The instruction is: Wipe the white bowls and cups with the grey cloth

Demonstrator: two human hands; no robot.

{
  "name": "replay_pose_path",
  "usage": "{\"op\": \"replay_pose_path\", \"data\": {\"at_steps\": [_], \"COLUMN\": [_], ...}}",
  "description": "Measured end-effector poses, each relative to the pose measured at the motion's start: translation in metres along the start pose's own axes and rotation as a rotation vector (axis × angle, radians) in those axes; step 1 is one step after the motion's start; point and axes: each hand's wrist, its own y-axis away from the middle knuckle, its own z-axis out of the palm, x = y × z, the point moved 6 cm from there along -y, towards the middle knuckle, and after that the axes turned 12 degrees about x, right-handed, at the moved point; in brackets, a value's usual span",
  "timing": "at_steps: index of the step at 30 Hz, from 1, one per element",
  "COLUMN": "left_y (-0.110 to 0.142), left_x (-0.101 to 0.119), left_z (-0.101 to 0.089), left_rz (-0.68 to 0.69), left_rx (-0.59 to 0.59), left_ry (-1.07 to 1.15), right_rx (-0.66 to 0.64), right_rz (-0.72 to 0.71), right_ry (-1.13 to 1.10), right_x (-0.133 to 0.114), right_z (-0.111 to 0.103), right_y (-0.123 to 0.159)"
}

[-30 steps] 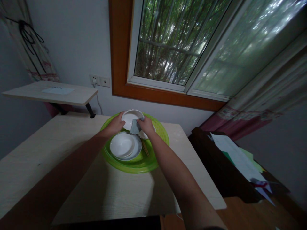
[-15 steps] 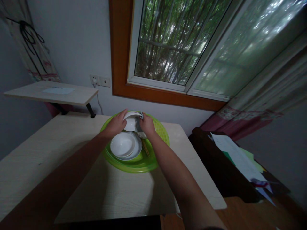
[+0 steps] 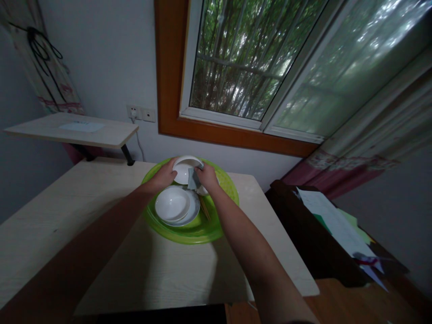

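My left hand (image 3: 165, 174) grips the left rim of a white bowl (image 3: 182, 171), which is held tilted above a green basin (image 3: 189, 237). At the bowl's right rim, my right hand (image 3: 206, 175) is closed on a grey cloth (image 3: 193, 179) that hangs inside and over the edge. Lower left in the basin, another white bowl (image 3: 173, 204) rests on a plate (image 3: 193, 213). Chopsticks (image 3: 204, 209) lie to the right of that plate. A further white dish (image 3: 202, 191) is mostly hidden behind my right hand.
The basin stands on a pale wooden table (image 3: 111, 265). A raised shelf (image 3: 114, 138) with a paper sheet is at the left. Behind are a wall and a window (image 3: 236, 67). On the right, papers (image 3: 337, 220) lie on dark furniture.
Half a second ago the cloth was up at the bowl's right rim and the bowl tipped differently; now the cloth hangs lower inside it. Both hands keep their grip throughout.
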Motion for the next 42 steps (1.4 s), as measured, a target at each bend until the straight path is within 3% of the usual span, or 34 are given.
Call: {"op": "replay_pose_path", "data": {"at_steps": [4,15,18,22,24,27,33,42], "left_y": [0.001,0.004,0.001,-0.001,0.000,0.000,0.000,0.003], "left_x": [0.001,0.004,0.005,0.009,0.012,0.012,0.000,0.000], "left_z": [0.006,0.007,0.000,-0.008,-0.008,-0.008,-0.004,0.003], "left_rz": [0.093,0.178,0.098,-0.028,-0.034,-0.035,-0.062,0.038], "left_rx": [-0.038,-0.054,0.015,0.075,0.052,0.042,0.017,-0.034], "left_ry": [-0.028,-0.114,-0.082,0.009,0.053,0.058,0.033,-0.005], "right_rx": [-0.026,-0.024,0.027,0.071,0.041,-0.046,-0.013,0.002], "right_rz": [-0.084,-0.223,-0.163,0.050,0.152,0.192,0.080,-0.143], "right_ry": [0.108,0.260,0.154,-0.080,-0.210,-0.310,-0.120,0.238], "right_x": [-0.005,-0.029,-0.022,0.001,0.011,0.015,0.004,-0.014], "right_z": [-0.004,-0.017,-0.017,-0.006,0.003,0.015,0.004,-0.015], "right_y": [0.001,0.008,0.005,-0.002,-0.003,-0.001,0.001,0.003]}}
